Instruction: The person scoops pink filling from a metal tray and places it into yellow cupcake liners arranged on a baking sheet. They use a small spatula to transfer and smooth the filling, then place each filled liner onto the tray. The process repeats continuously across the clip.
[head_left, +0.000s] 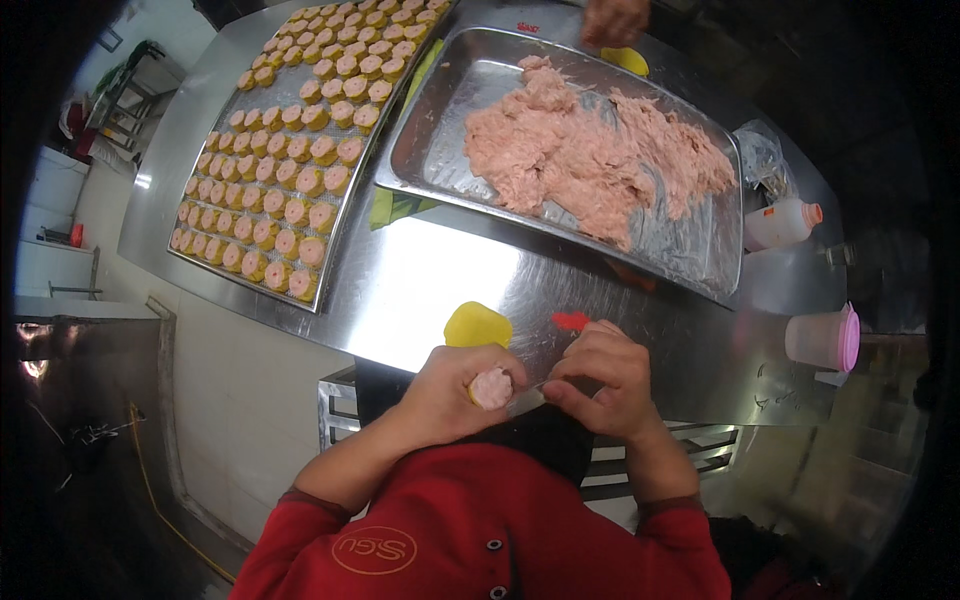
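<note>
My left hand (457, 386) is curled around a dumpling (491, 389) with a yellow wrapper and pink filling at its top. At its right, my right hand (604, 375) has bent fingers, with a thin, pale tool end showing between the hands; its handle is hidden. A stack of round yellow dumpling wrappers (478, 325) lies on the steel table just beyond my left hand. Small red bits (571, 322) form a pile by my right fingertips. Farther off, pink minced filling (570, 150) is spread in a deep steel tray (465, 196).
Rows of filled dumplings (277, 142) cover a perforated metal tray (321, 289) at left. Green cloth (397, 208) shows under the steel tray. A plastic bottle (780, 223) and a pink-lidded container (821, 337) stand right. Another person's hand (615, 22) is beyond, near more yellow wrappers (625, 61).
</note>
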